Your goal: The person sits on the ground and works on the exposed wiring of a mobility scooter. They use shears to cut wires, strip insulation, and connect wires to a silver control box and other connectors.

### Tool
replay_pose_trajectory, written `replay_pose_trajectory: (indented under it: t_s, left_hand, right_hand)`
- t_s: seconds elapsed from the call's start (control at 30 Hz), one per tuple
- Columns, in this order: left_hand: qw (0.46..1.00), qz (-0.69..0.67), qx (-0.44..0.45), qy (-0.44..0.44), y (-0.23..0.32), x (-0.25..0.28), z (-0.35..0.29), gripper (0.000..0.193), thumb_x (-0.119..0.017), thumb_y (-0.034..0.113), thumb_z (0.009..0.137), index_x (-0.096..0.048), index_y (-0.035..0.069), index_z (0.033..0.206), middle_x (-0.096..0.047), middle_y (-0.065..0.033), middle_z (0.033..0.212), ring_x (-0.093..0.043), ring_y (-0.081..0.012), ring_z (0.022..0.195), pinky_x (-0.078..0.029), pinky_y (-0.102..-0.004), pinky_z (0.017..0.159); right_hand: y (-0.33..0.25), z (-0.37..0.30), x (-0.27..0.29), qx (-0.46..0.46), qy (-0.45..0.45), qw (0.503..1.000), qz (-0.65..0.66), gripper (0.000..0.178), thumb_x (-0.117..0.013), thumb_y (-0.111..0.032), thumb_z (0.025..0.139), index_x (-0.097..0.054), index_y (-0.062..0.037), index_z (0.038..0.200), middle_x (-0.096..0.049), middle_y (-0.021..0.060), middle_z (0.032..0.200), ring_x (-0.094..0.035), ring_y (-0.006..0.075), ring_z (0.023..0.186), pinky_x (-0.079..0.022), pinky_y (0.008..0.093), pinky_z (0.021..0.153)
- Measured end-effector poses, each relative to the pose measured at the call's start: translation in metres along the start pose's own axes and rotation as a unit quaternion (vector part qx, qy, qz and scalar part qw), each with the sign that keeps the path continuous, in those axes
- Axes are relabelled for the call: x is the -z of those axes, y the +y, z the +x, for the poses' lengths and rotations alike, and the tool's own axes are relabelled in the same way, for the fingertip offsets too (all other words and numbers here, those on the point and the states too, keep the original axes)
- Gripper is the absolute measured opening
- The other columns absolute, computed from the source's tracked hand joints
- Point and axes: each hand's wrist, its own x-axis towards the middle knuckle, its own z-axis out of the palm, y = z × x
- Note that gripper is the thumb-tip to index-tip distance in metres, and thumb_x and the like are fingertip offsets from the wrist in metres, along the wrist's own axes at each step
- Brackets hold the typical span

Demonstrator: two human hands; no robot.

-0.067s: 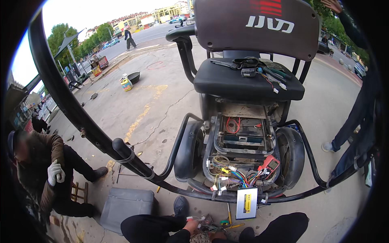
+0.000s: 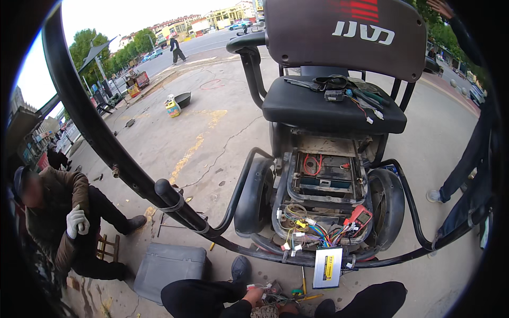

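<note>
Crouching over a tangle of coloured wires and small connectors (image 2: 275,298) on the pavement, just below the silver rectangular controller box (image 2: 327,267); scooter's rear bay (image 2: 323,212) opened, wiring loose, nothing reconnected. Left hand (image 2: 256,296) pinching wires; right hand (image 2: 289,309) touching them, grip unclear.

A silver box (image 2: 327,267) with a yellow and black label hangs from the wires just below the scooter's open rear, in front of my knees. Above it sits a red meter (image 2: 358,215) with a small grey screen. A yellow and white jug (image 2: 172,106) stands far off on the pavement.
</note>
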Motion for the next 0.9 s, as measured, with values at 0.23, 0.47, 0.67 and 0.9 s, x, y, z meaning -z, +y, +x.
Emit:
replay_pose_trajectory:
  t_s: [0.23,0.47,0.67,0.9]
  left_hand:
    - [0.998,0.0,-0.013,-0.06,-0.009,-0.008,-0.001,0.029,-0.08,0.033,0.098,-0.07,0.014,0.117,-0.059,-0.0054,0.102,-0.061,-0.0243,0.088,-0.055,-0.0436,0.065]
    - [0.942,0.248,-0.118,0.19,0.006,-0.012,-0.035,0.043,-0.077,0.039,0.094,-0.074,-0.002,0.109,-0.079,-0.0255,0.111,-0.078,-0.0377,0.104,-0.06,-0.0475,0.087]
    - [0.892,0.278,-0.135,0.332,0.025,-0.025,-0.068,0.031,-0.077,0.032,0.089,-0.081,0.004,0.102,-0.082,-0.018,0.093,-0.081,-0.0362,0.091,-0.063,-0.0467,0.083]
    - [0.906,0.229,-0.236,0.266,0.026,-0.023,-0.056,0.036,-0.08,0.038,0.091,-0.082,0.004,0.104,-0.08,-0.0246,0.103,-0.077,-0.0449,0.104,-0.061,-0.0517,0.088]
  right_hand:
    - [-0.007,0.001,0.005,-0.048,0.019,0.999,0.0,0.047,-0.053,-0.04,0.107,-0.078,-0.0119,0.135,-0.074,0.0164,0.14,-0.07,0.0347,0.131,-0.056,0.0524,0.107]
    - [0.014,0.012,-0.007,-0.1,0.039,0.994,-0.002,0.046,-0.049,-0.04,0.111,-0.079,-0.0152,0.134,-0.076,0.0134,0.138,-0.072,0.032,0.129,-0.058,0.0525,0.103]
    - [0.051,0.014,0.008,-0.124,0.061,0.99,-0.036,0.046,-0.045,-0.04,0.114,-0.079,-0.018,0.134,-0.078,0.0108,0.136,-0.074,0.0297,0.127,-0.059,0.0527,0.1]
    - [0.022,-0.046,0.102,-0.011,0.007,0.939,-0.344,0.033,-0.057,-0.024,0.108,-0.081,-0.0208,0.13,-0.079,0.0002,0.132,-0.076,0.0269,0.115,-0.052,0.0528,0.078]
